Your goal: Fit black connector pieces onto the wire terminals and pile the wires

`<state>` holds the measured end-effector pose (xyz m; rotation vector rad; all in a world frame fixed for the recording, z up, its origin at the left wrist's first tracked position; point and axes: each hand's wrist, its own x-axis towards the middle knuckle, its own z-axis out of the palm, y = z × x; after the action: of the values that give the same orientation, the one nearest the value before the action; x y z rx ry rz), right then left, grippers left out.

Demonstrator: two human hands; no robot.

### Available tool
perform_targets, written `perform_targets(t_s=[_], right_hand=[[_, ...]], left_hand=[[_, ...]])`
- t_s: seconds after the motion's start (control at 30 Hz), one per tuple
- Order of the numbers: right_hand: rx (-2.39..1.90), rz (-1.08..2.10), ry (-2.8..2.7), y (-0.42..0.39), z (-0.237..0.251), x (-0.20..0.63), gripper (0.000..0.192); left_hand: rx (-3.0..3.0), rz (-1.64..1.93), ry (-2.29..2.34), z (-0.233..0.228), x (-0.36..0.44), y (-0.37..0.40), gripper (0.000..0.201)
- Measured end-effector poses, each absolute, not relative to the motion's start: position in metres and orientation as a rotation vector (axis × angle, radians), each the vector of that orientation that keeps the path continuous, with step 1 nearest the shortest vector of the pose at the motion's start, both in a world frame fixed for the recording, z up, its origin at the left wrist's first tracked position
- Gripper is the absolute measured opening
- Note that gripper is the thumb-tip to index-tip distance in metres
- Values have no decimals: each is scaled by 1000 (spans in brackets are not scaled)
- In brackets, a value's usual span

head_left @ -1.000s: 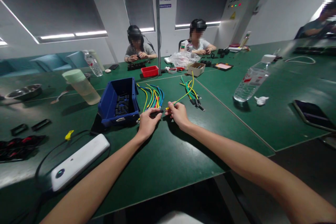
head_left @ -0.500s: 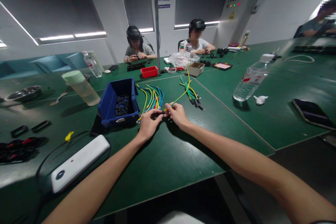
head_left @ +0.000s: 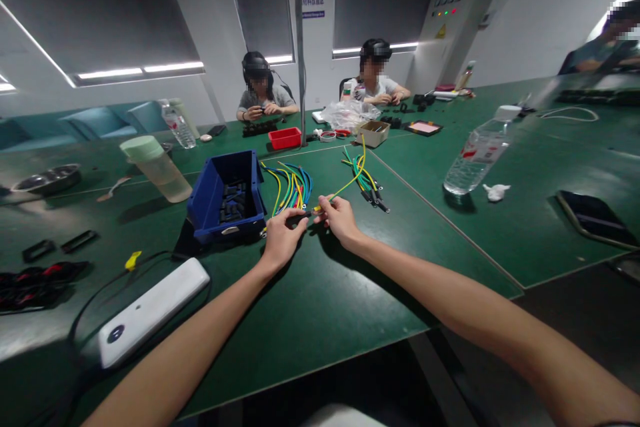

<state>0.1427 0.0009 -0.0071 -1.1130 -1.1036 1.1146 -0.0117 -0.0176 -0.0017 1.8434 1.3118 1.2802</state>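
Note:
My left hand (head_left: 284,235) is closed on a black sleeve (head_left: 299,219), pinched between thumb and fingers. Just right of it, my right hand (head_left: 339,219) pinches a yellow-green wire (head_left: 346,185) near its lower end. That wire's end meets or nearly meets the sleeve; fingers partly cover the spot, so I cannot tell how far it goes in. Beyond my left hand lies a bundle of yellow, green and blue wires (head_left: 295,183). A second group of wires (head_left: 367,180), with black sleeves and ring terminals on their ends, lies beyond my right hand.
A blue bin (head_left: 227,230) with black sleeves stands left of my hands. A white power bank (head_left: 155,310) with a cable lies nearer. Bottles (head_left: 480,150) and a phone (head_left: 595,217) are at the right. A red tray (head_left: 285,139) sits farther back; two people sit across the table.
My hands have drawn slightly apart, and more of the spot between the black sleeve and the wire's end shows. The wire's far end has swung slightly right.

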Motion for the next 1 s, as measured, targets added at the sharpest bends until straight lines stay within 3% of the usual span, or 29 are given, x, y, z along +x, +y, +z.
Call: perform_targets(t_s=[1.0], right_hand=[[-1069,1148,-1220,-3,-1,143,36]], left_hand=[[1748,1321,1219,-3,-12,-19,23]])
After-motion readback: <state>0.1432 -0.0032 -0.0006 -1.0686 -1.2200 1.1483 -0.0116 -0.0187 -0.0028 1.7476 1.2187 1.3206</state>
